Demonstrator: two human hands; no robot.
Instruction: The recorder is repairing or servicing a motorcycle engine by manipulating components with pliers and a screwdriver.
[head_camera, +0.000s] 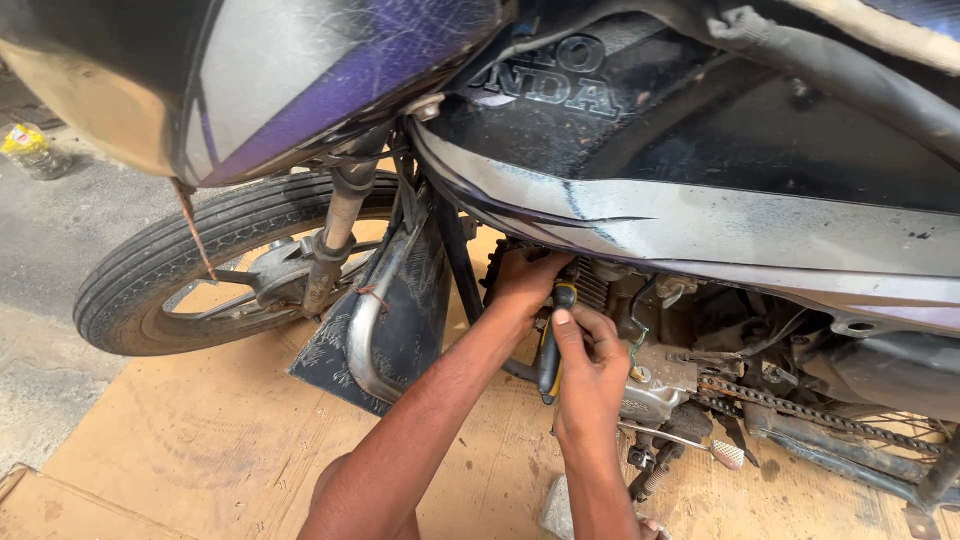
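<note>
The right hand (590, 375) grips a screwdriver (553, 345), shaft pointing up toward the engine (610, 290); the left hand (520, 280), nearer, curls closed against the engine just above.

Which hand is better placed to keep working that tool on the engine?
Right, probably. The right hand is wrapped around the yellow-and-black tool, thumb on its top. The left hand reaches onto the engine beside it.

A small yellow crumpled package (28, 148) lies on the grey ground at far left.
</note>
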